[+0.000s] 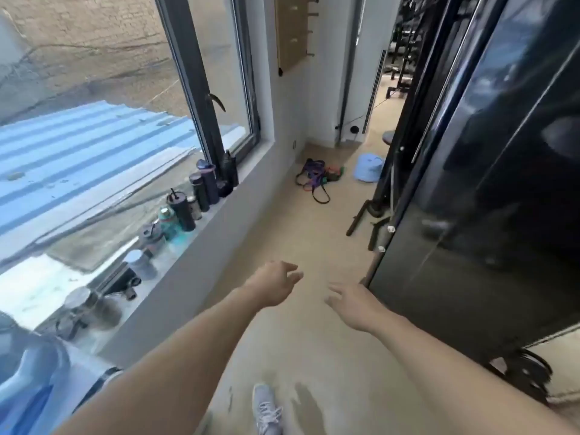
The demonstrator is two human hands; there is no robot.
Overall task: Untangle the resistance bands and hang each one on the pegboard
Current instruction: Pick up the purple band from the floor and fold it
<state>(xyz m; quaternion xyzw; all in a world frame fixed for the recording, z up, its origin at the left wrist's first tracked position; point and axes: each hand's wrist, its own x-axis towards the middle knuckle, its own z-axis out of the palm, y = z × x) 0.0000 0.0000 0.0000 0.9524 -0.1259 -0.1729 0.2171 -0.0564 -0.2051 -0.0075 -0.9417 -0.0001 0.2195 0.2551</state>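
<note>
Two blurred hands [276,282], tangled bands [317,177] indistinct

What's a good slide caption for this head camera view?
Both hands, left and right, reach empty toward tangled resistance bands on the floor below the wall pegboard.

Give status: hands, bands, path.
Both hands, left and right, open, empty. Bands tangled on floor below pegboard. Path unobstructed.

Bright daylight floods through the window [125,105]; wide-angle distortion bends its frame, glare streaks the sill, edges blur softly.
</note>
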